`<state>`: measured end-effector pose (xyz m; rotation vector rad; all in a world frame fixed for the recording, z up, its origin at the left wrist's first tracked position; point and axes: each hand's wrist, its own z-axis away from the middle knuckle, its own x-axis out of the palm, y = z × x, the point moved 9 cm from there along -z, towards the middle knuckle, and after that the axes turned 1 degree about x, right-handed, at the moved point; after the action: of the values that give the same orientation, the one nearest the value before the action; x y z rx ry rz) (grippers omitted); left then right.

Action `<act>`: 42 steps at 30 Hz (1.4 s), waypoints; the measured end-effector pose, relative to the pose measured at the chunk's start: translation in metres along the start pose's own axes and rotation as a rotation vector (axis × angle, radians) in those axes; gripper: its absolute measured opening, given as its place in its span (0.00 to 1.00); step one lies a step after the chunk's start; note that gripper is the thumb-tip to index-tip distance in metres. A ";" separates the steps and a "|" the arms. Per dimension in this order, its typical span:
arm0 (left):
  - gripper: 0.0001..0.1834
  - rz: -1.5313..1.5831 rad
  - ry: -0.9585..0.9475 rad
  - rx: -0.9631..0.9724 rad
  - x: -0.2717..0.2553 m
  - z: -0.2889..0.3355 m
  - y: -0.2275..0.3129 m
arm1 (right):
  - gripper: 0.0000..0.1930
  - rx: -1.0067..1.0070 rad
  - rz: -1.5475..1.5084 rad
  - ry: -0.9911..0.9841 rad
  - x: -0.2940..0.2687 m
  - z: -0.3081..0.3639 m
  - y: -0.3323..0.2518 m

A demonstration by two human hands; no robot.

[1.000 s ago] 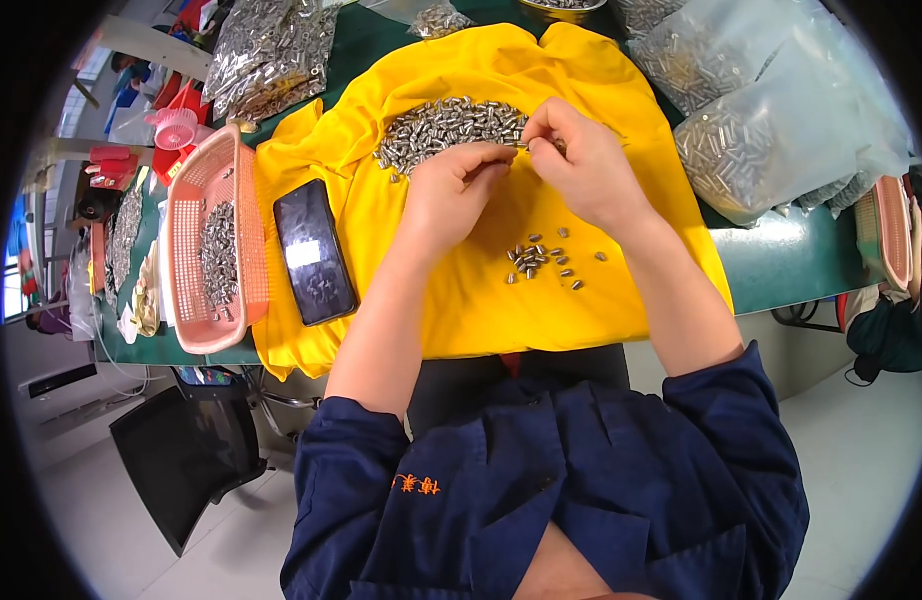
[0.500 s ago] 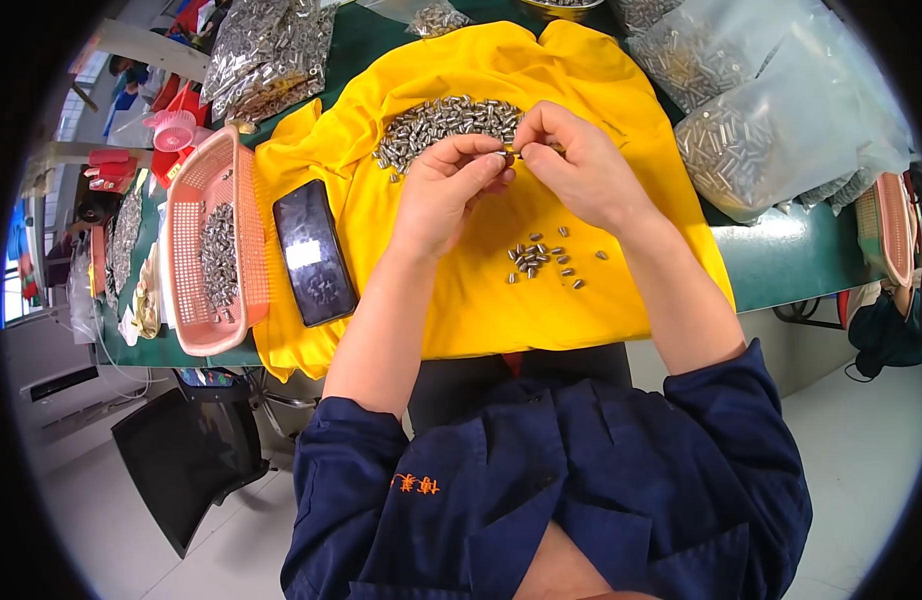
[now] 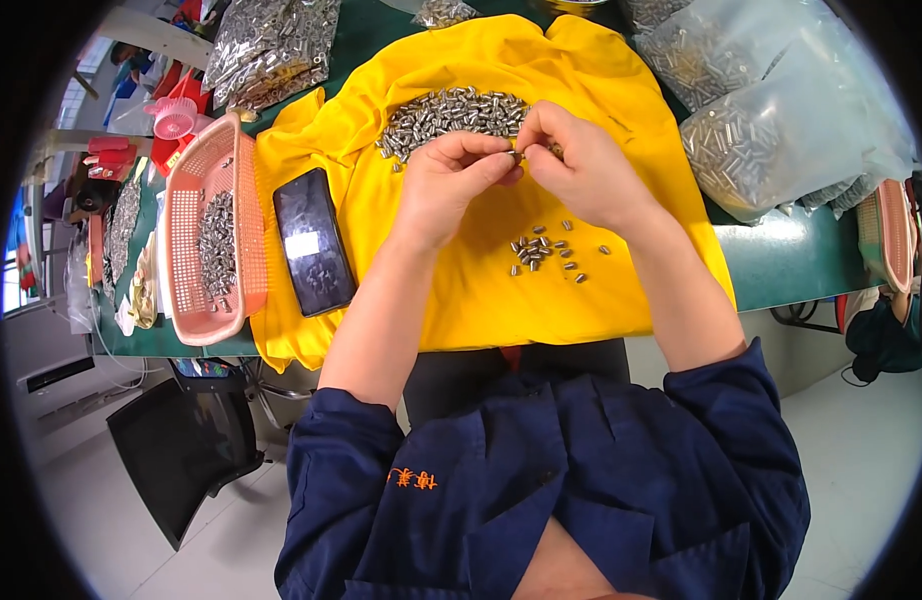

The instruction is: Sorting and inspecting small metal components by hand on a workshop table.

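Note:
Both hands meet over the yellow cloth, in front of a heap of small metal cylinders. My left hand is closed, its thumb and forefinger pinching a small metal cylinder that is mostly covered by the fingertips. Against the same piece, my right hand presses its thumb and bent forefinger. Whether it has a separate small part inside its fingers is hidden. Nearer to me, below the hands, lies a loose scatter of several cylinders.
A black phone lies on the cloth's left side, beside a pink basket with more metal pieces. Clear bags of metal parts stand at the far right, another bag at the far left. The green table shows at right.
The view has shifted slightly. My hands stay together at almost the same spot, with only small finger movements around the metal cylinder.

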<state>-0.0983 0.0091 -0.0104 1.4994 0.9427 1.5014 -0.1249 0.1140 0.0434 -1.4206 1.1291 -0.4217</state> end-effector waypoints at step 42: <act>0.04 -1.166 -0.151 0.177 0.031 -0.047 0.026 | 0.03 0.142 -0.214 0.215 -0.044 -0.011 0.024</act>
<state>-0.1452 0.0285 0.0251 0.8269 1.4977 0.4566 -0.1634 0.1486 0.0395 -1.3997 1.0965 -0.8071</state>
